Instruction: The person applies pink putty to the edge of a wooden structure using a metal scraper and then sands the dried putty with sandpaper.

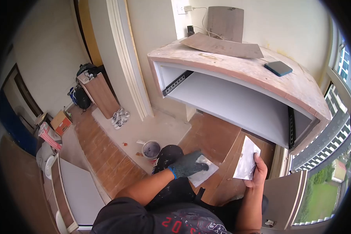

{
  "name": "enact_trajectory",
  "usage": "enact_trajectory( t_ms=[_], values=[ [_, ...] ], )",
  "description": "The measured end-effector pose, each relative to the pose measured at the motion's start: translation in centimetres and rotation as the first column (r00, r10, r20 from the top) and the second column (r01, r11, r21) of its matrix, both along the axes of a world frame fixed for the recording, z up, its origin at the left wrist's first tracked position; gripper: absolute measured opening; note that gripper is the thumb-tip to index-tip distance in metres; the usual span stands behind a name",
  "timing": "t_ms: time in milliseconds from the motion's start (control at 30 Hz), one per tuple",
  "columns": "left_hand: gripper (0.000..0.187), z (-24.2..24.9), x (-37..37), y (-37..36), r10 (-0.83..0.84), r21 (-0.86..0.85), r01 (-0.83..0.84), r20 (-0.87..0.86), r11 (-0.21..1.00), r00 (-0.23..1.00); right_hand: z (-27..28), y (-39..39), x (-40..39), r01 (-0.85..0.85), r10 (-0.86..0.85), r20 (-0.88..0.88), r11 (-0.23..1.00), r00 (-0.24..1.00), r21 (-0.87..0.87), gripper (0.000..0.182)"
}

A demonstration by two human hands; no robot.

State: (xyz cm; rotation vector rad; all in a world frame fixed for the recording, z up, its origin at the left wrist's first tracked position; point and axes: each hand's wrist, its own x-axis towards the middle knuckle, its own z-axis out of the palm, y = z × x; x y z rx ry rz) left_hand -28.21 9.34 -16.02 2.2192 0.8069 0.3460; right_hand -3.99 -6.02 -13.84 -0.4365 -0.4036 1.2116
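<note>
My left hand (189, 164), in a dark glove with a blue cuff, grips a pale, smeared flat sheet (202, 174) low over my lap. My bare right hand (257, 171) holds a second whitish sheet (246, 160) upright by its right edge, thumb on its face. The two sheets are apart. Left of my knee, a small bucket (151, 149) with grey material inside sits on the floor. In front of me is a desk-like unit (238, 84) with an open compartment and black drawer rails on its inner sides.
On the unit's top lie a curved brown sheet (222, 46) and a dark box-like object (278, 68). Shoes (120, 118) and a wooden cabinet (99, 93) stand at left. A curved white-faced panel (80, 191) is at lower left; a window (323, 183) is at right.
</note>
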Motion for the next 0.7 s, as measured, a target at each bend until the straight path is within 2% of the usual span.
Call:
enact_trajectory(
  t_ms=[33,100,200,233,267,300,333,400,433,533,567,600,667,700],
  values=[
    [0.050,-0.2,-1.4,0.4,0.091,-0.064,-0.088,0.050,0.994,0.995,0.5,0.7,-0.3,0.033,-0.035,0.091,0.999,0.995,0.026,0.043],
    [0.052,1.1,-3.8,1.4,0.247,-0.180,-0.226,0.108,0.957,0.963,0.1,2.6,-1.8,0.143,-0.142,0.077,0.990,0.987,-0.003,0.041],
    [0.052,0.3,-7.0,3.8,0.253,-0.248,-0.155,0.434,0.956,0.865,-2.2,6.7,-5.6,0.341,-0.325,0.118,0.925,0.938,-0.166,0.040],
    [0.038,0.5,-8.1,4.4,0.251,-0.107,-0.227,0.386,0.968,0.888,-2.0,7.6,-7.2,0.340,-0.320,0.129,0.922,0.939,-0.186,0.041],
    [0.034,1.6,-9.0,4.9,0.162,0.137,-0.233,0.399,0.963,0.903,-1.1,8.7,-9.1,0.338,-0.314,0.139,0.918,0.939,-0.208,0.042],
    [0.031,3.1,-10.1,5.3,0.072,0.372,-0.228,0.389,0.900,0.919,-0.1,9.7,-10.7,0.324,-0.295,0.176,0.930,0.939,-0.170,0.042],
    [0.029,3.9,-11.0,5.8,-0.015,0.587,-0.212,0.356,0.781,0.934,0.0,10.7,-11.8,0.334,-0.295,0.237,0.932,0.926,-0.143,0.042],
    [0.030,3.5,-12.5,6.7,0.016,0.634,-0.311,0.426,0.708,0.905,0.1,12.6,-13.6,0.354,-0.303,0.355,0.931,0.885,-0.087,0.040],
    [0.031,3.2,-13.0,7.3,0.025,0.650,-0.358,0.462,0.671,0.887,1.2,13.5,-15.1,0.366,-0.325,0.333,0.928,0.885,-0.070,0.035],
    [0.035,2.1,-14.6,9.6,-0.049,0.756,-0.315,0.416,0.574,0.908,1.4,16.1,-17.7,0.407,-0.344,0.462,0.912,0.817,-0.040,0.033],
    [0.035,1.8,-14.8,10.1,-0.056,0.764,-0.291,0.392,0.576,0.918,2.1,16.7,-18.8,0.387,-0.329,0.491,0.922,0.807,-0.018,0.030],
    [0.036,1.5,-14.9,10.6,-0.061,0.772,-0.268,0.368,0.576,0.928,2.5,17.3,-19.8,0.427,-0.331,0.602,0.904,0.727,-0.020,0.030],
    [0.036,1.0,-15.1,11.3,-0.060,0.771,-0.261,0.361,0.581,0.931,2.1,18.0,-21.1,0.442,-0.231,0.783,0.895,0.577,-0.062,0.030],
    [0.036,0.9,-15.1,11.6,-0.057,0.760,-0.276,0.379,0.588,0.924,2.1,18.0,-21.4,0.430,-0.168,0.872,0.901,0.459,-0.052,0.030]
  ],
)
